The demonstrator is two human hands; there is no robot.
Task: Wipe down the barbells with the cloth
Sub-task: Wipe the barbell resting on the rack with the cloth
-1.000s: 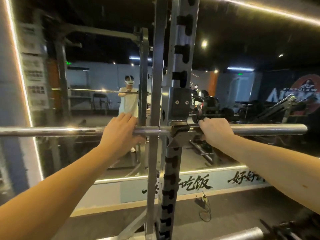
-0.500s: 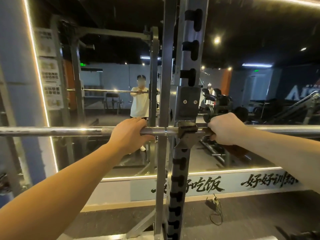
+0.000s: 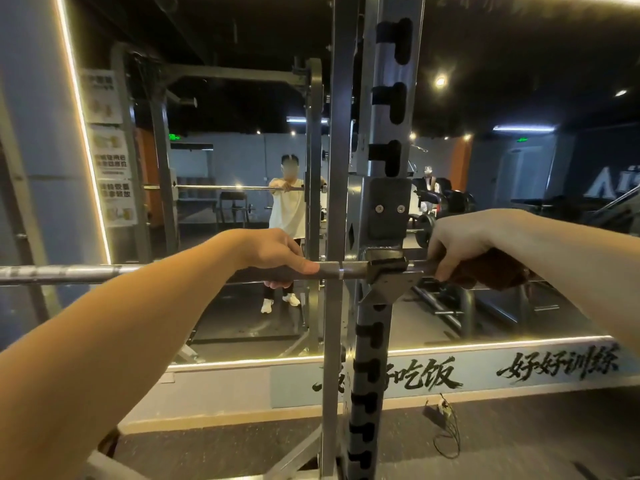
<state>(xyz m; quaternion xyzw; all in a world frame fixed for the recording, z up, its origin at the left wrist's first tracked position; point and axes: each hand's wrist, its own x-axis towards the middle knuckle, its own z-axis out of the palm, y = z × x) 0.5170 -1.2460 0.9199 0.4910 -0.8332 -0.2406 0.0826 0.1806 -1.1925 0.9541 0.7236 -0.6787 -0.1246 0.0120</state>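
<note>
A steel barbell (image 3: 69, 273) runs level across the view at chest height and rests in a hook on the rack upright (image 3: 384, 282). My left hand (image 3: 266, 252) is wrapped around the bar just left of the upright, thumb lying along the steel. My right hand (image 3: 460, 242) grips the bar right of the hook, with a dark brown cloth (image 3: 491, 270) bunched between palm and bar. The bar's right end is hidden behind my right forearm.
The grey slotted rack post (image 3: 391, 98) and a thinner guide rail (image 3: 341, 133) stand directly in front. Behind them a wall mirror (image 3: 225, 150) reflects me and the gym. A cable (image 3: 448, 431) lies on the dark floor near the lettered wall base.
The view has shifted right and moved closer. My right hand has slid outward along the bar, and the brown cloth now shows under it. My left hand keeps its grip.
</note>
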